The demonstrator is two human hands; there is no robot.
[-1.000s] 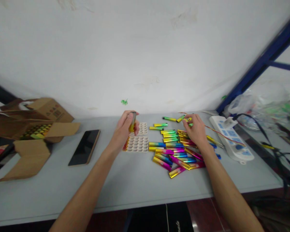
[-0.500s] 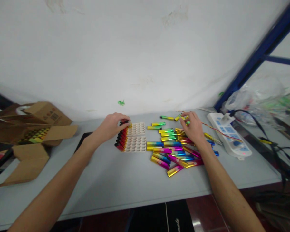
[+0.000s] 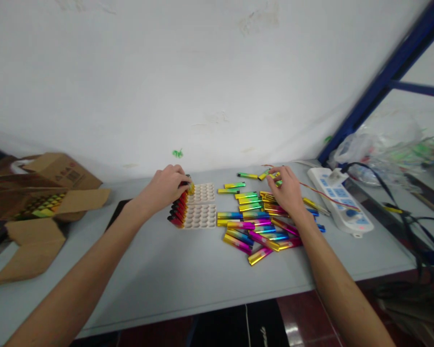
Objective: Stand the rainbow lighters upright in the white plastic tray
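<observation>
The yellow lighter [image 3: 191,189] is at the upper left part of the white pitted tray [image 3: 204,193], next to a packed row of red-and-black lighters [image 3: 179,208]. I judge it light, stiff and rather slick along its shiny sides, not very fragile; the best hold would be near its top, leaving the lower end free. My left grip [image 3: 169,187] is closed on its upper end, fingertips drawn together around it. My right grip [image 3: 286,190] is curled over the far side of the loose lighters [image 3: 251,225], finger and thumb a little apart around a green-yellow lighter [image 3: 278,182]; whether it is clamped there or only touched, I cannot tell. Further out on the tabletop [image 3: 188,274] are a power strip [image 3: 327,185] to the right and an open cardboard box [image 3: 81,200] to the left, with a dark flat object [image 3: 116,213] partly hidden behind my left forearm
</observation>
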